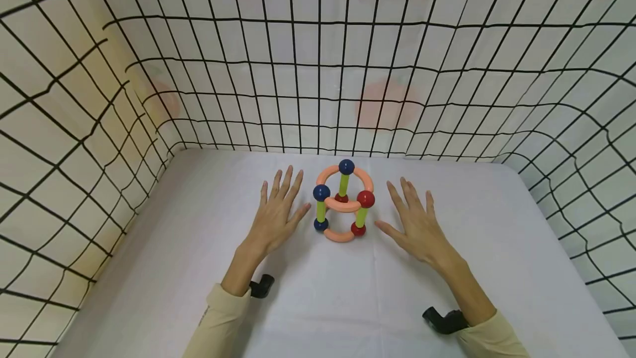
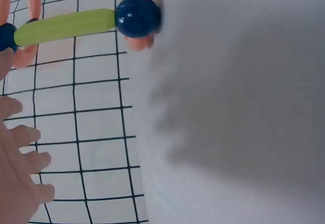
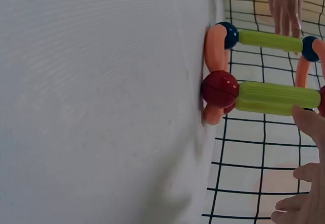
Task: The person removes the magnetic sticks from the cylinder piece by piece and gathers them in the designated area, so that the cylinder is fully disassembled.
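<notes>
In the head view, a toy frame of magnetic sticks and balls (image 1: 343, 205) stands upright on the white surface. Three yellow-green rods are its posts, with a blue or red ball at each end; curved orange pieces link the balls into an upper and a lower ring. My left hand (image 1: 272, 222) is spread to the left of it, thumb close to the blue-ball post (image 2: 66, 27). To the right, my right hand (image 1: 417, 225) has its fingers extended, the thumb pointing toward the red-ball post (image 3: 277, 97). Neither hand holds anything.
Black wire grid (image 1: 293, 82) rises behind and along both sides of the white-covered table (image 1: 338, 297), with pale cloth behind it. A black wrist camera mount (image 1: 261, 286) juts from the left sleeve, another camera mount (image 1: 444, 321) from the right.
</notes>
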`<state>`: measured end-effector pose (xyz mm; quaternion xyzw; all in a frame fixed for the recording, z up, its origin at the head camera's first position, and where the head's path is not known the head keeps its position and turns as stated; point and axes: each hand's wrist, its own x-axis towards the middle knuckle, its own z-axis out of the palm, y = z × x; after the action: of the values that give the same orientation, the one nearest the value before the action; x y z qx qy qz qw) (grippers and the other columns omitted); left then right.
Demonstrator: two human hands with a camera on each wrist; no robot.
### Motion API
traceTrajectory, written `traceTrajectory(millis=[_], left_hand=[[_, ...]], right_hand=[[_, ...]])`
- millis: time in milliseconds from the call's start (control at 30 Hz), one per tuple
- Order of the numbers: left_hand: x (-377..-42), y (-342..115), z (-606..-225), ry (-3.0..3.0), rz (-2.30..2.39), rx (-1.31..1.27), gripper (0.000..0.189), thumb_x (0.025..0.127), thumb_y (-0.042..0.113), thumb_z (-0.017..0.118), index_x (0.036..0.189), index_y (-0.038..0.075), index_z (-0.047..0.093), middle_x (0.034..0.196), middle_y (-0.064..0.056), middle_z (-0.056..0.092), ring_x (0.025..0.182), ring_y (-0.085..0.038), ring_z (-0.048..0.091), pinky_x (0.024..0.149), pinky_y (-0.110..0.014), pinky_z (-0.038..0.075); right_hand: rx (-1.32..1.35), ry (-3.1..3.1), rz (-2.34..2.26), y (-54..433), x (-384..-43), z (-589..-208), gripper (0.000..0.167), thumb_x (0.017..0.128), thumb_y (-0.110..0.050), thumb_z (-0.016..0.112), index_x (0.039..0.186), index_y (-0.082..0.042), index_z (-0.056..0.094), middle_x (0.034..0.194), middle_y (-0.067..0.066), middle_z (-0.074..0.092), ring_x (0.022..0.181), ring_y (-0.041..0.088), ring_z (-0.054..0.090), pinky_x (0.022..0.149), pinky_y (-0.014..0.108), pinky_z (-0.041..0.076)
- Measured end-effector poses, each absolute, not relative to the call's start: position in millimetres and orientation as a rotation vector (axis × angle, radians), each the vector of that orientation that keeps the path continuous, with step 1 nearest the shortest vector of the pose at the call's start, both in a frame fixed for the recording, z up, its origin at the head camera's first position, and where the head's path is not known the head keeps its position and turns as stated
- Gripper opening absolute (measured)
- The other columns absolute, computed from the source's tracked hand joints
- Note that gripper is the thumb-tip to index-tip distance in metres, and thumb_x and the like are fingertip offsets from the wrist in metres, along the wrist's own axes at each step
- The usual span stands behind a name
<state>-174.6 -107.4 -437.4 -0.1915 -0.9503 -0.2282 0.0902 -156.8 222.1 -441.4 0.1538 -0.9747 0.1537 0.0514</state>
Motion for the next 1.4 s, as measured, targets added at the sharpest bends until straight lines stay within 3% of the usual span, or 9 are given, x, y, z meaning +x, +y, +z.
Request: traceTrajectory(millis=[200,367,433,500,633,800,1000,1200,1400], left_hand=[[-173,-103,-432,-2.665,-0.831,-0.708,0.075,0.105,0.037,0.056,0.167,0.02,0.018,0.175,-0.008,0.013,0.163,-0.034,0.009,0.131,-0.063,0.009],[-170,-93,-429,-2.488,-0.903,-0.826,0.074,0.102,0.029,0.065,0.165,0.017,0.028,0.174,-0.007,0.022,0.163,-0.032,0.013,0.129,-0.066,0.013],[-169,-88,-427,-2.407,-0.884,-0.867,0.074,0.099,0.025,0.07,0.162,0.012,0.034,0.171,-0.009,0.029,0.161,-0.035,0.019,0.128,-0.068,0.017],[-167,-82,-426,-2.335,-0.844,-0.902,0.073,0.096,0.022,0.074,0.159,0.007,0.04,0.168,-0.012,0.036,0.159,-0.037,0.026,0.126,-0.068,0.022],[-165,-69,-423,-2.219,-0.774,-0.951,0.068,0.09,0.02,0.082,0.149,0.005,0.054,0.158,-0.016,0.05,0.151,-0.035,0.041,0.122,-0.064,0.033],[-166,-52,-426,-2.129,-0.71,-0.995,0.064,0.082,0.021,0.088,0.139,0.006,0.065,0.145,-0.012,0.064,0.139,-0.029,0.057,0.117,-0.059,0.041],[-165,-41,-431,-2.086,-0.69,-1.034,0.054,0.081,0.014,0.088,0.132,0.01,0.072,0.133,-0.005,0.073,0.121,-0.021,0.068,0.113,-0.055,0.045],[-166,-38,-433,-2.071,-0.699,-1.04,0.044,0.084,0.002,0.083,0.126,0.011,0.076,0.126,-0.004,0.076,0.1,-0.017,0.071,0.111,-0.05,0.048],[-165,-37,-433,-2.047,-0.717,-1.057,0.043,0.083,0.0,0.083,0.124,0.008,0.076,0.12,-0.006,0.077,0.098,-0.02,0.069,0.107,-0.049,0.051]], right_hand=[[0.542,-2.866,0.592,217,-159,-433,0.099,0.094,-0.046,0.071,0.168,-0.022,0.011,0.173,0.018,0.016,0.156,0.046,0.025,0.124,0.074,0.014],[0.643,-2.659,0.836,212,-161,-428,0.092,0.09,-0.026,0.08,0.165,-0.022,0.028,0.171,0.012,0.025,0.147,0.044,0.043,0.112,0.073,0.04],[0.698,-2.568,0.921,210,-162,-428,0.087,0.087,-0.017,0.083,0.161,-0.019,0.038,0.169,0.012,0.03,0.139,0.039,0.053,0.107,0.063,0.051],[0.74,-2.494,0.983,208,-164,-428,0.082,0.084,-0.01,0.085,0.156,-0.017,0.046,0.165,0.01,0.037,0.127,0.03,0.061,0.1,0.044,0.059],[0.815,-2.382,1.069,203,-167,-428,0.076,0.081,-0.002,0.086,0.15,-0.014,0.056,0.157,0.01,0.047,0.103,0.016,0.064,0.08,0.019,0.054],[0.888,-2.285,1.174,199,-169,-429,0.067,0.08,0.006,0.084,0.142,-0.007,0.063,0.147,0.013,0.058,0.088,0.01,0.06,0.07,0.016,0.051],[0.93,-2.299,1.249,196,-169,-429,0.053,0.083,0.008,0.081,0.133,-0.006,0.07,0.137,0.012,0.065,0.093,0.009,0.061,0.073,0.016,0.052],[0.955,-2.276,1.253,194,-171,-430,0.054,0.08,0.013,0.08,0.13,-0.006,0.072,0.133,0.013,0.067,0.098,0.014,0.064,0.074,0.014,0.052],[0.965,-2.245,1.254,194,-173,-431,0.052,0.079,0.014,0.081,0.127,-0.005,0.073,0.13,0.013,0.069,0.094,0.011,0.065,0.073,0.012,0.053]])
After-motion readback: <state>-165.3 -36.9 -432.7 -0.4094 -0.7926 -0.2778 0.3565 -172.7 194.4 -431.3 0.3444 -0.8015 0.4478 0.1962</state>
